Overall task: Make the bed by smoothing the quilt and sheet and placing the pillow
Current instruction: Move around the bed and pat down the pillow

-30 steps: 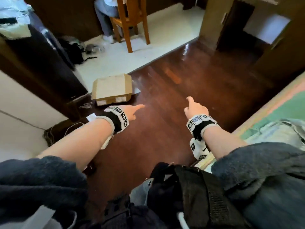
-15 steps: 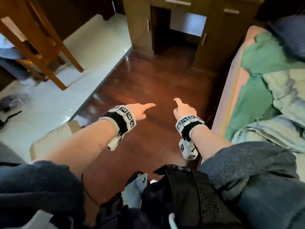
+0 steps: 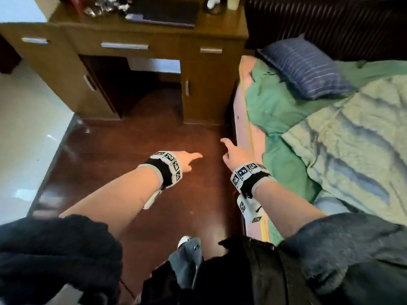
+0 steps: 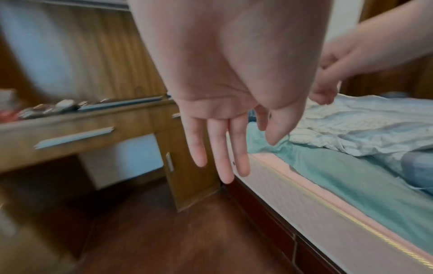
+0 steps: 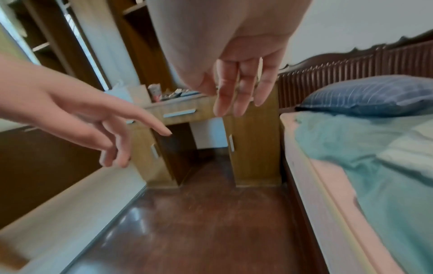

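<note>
The bed lies at the right, its pink mattress [image 3: 244,128] edge toward me. A green sheet [image 3: 271,106] is wrinkled over it. A pale green and blue quilt [image 3: 352,137] lies rumpled on the sheet. A blue striped pillow [image 3: 308,69] sits askew by the dark headboard. My left hand [image 3: 187,160] hangs over the floor with straight fingers [image 4: 220,148], empty. My right hand [image 3: 233,153] hovers beside the mattress edge with relaxed fingers [image 5: 236,92], touching nothing. The quilt [image 4: 363,126] and the pillow [image 5: 370,96] also show in the wrist views.
A wooden desk [image 3: 209,89] with drawers stands against the head end of the bed, items on its top. Dark wood floor [image 3: 154,139] runs between me and the desk. A pale tiled floor [image 3: 26,128] lies left.
The head view swung right, from the floor and a cardboard box to the desk and bed. Both hands stayed out in front, empty; the right hand now sits near the mattress edge.
</note>
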### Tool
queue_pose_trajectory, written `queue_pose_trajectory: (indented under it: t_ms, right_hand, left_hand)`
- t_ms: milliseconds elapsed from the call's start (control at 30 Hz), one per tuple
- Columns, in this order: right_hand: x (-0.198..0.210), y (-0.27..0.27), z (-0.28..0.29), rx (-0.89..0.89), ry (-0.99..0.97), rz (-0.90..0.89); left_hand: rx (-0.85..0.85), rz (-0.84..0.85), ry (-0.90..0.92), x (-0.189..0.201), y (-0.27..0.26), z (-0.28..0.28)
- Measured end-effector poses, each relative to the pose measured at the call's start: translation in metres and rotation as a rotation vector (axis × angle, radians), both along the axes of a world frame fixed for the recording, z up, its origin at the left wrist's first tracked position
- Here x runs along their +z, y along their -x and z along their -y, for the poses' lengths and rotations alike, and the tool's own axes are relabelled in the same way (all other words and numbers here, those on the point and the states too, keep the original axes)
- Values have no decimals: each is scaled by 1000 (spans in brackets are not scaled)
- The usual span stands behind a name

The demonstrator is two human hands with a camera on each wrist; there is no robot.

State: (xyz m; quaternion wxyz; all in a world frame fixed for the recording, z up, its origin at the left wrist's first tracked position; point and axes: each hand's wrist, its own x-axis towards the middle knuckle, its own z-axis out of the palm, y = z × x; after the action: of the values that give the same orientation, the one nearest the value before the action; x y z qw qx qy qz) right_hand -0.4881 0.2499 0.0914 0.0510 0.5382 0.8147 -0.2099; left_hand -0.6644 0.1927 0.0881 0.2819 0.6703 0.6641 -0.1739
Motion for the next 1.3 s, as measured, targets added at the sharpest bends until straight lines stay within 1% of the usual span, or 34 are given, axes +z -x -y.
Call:
queue_pose_trajectory:
  t_ms: [100,200,267,300,367,467,533,600,667,833,900,1000,1067,1167,1300]
  right_hand:
    - [7,-12,-79,-182,-51,-88]
    - [2,-34,-147,-325,-30,-71]
    - [-5,-50,-201,-415,6,-24]
    - [-9,-57,-221,-449,2,-13]
    - [-14,-65,-279,-515,-19,-3]
    - [-11,-73,-364,-569,-63,-13]
    - [-8,-77,-409,-569,-108,30]
    - [-6,-77,-454,-517,-130,101]
    - [-7,-76,-500,-494,-139,127]
    - [-23,-83,-619,-562,-141,96]
    - [-26,-90,-657,-618,-123,95]
    - [-22,-99,-701,-716,-47,102]
    - [-18,-106,-728,-778,-18,114]
    - [-21,-120,-759,-851,49,124]
    - [-36,-141,-775,-911,135,134]
  left_hand:
    - [-136,-22,-67,19,-5,-107]
    - [-267,-23,-93,33,-27,-198]
    - [-374,-36,-125,33,-41,-265]
    - [-433,-41,-151,28,-46,-289]
    - [-542,-71,-209,21,-52,-350]
    - [-610,-128,-258,21,-57,-440]
    - [-602,-112,-279,26,-58,-494]
    - [-569,-88,-305,33,-56,-544]
    - [-570,-78,-320,36,-54,-594]
    - [-670,-117,-445,35,-63,-744]
    - [-675,-84,-455,36,-75,-799]
    - [-637,14,-362,36,-90,-855]
    - [-629,35,-324,34,-101,-892]
    - [-653,11,-272,20,-115,-948]
    - [-664,-9,-217,-5,-135,-1002]
